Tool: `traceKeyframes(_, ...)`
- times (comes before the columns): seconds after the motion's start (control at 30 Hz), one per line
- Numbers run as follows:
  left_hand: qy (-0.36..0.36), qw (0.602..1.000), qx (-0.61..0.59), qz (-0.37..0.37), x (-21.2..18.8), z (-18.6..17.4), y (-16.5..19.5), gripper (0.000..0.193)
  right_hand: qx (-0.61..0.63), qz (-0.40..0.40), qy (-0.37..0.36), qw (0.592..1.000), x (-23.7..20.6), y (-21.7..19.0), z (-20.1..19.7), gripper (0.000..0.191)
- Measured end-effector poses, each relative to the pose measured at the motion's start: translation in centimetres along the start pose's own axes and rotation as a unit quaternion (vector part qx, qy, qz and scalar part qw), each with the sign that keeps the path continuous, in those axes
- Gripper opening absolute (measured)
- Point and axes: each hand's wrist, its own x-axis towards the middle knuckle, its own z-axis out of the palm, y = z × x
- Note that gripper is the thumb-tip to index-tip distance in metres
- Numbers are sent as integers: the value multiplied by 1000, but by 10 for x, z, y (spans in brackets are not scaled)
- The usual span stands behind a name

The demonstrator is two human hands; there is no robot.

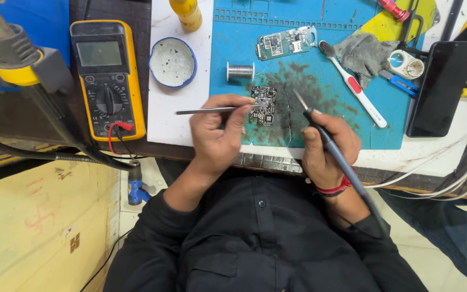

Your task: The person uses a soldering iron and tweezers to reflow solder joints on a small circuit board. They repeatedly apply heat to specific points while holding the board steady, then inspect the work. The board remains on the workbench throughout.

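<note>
Head view: the small black circuit board point(264, 105) lay on the blue work mat point(320, 70), near the mat's front-left corner. The left hand point(220, 135) was closed on metal tweezers point(209, 110), tips at the board's left edge. The right hand point(325, 148) was wrapped around a soldering iron point(320, 132), tip raised just right of the board, not touching. A solder spool point(240, 71) stood just behind the board. Judgement: good work required the tweezers steady and brief, precise iron contact.
</note>
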Motion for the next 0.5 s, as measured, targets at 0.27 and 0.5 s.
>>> traceKeyframes(0.27, -21, 988, 131, 80, 3, 8, 5, 8, 78, 11, -28, 997, 0, 2, -1, 16)
traceKeyframes(0.5, -33, 991, 112, 70, 2, 10, 2, 9, 48, 23, -18, 998, 1, 4, -2, 14)
